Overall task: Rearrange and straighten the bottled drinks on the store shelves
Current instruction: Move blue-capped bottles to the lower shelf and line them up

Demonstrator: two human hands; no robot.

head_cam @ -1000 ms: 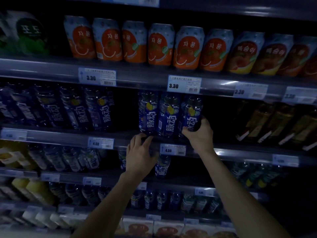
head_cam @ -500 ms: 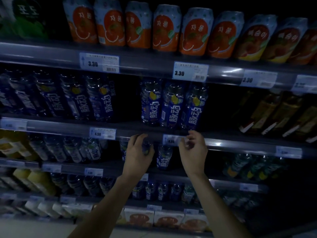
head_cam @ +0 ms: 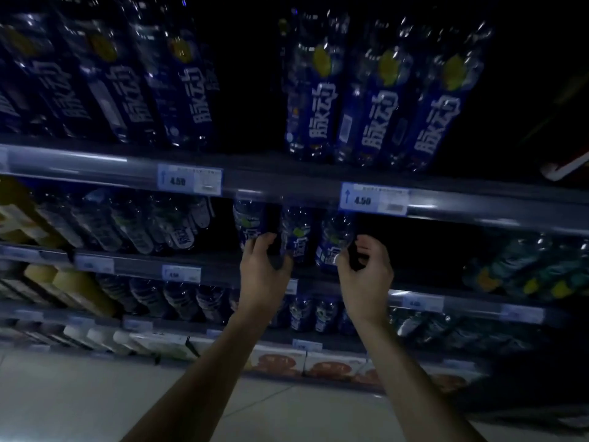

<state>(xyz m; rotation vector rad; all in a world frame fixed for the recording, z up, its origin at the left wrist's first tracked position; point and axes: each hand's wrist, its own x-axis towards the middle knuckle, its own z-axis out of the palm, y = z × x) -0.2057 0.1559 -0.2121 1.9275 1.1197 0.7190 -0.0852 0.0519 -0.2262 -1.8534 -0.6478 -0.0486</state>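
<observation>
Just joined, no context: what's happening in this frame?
A person is tidying a dim store shelf of blue-labelled drink bottles. Both hands are on the shelf below the 4.50 price tag. The left hand grips the leftmost bottle of a group of three; the right hand is curled at the rightmost bottle. The middle bottle stands untouched.

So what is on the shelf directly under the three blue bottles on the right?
Three smaller blue bottles stand there. The left hand touches two of them; the right hand reaches the third. The space behind them is too dark to see.
</observation>
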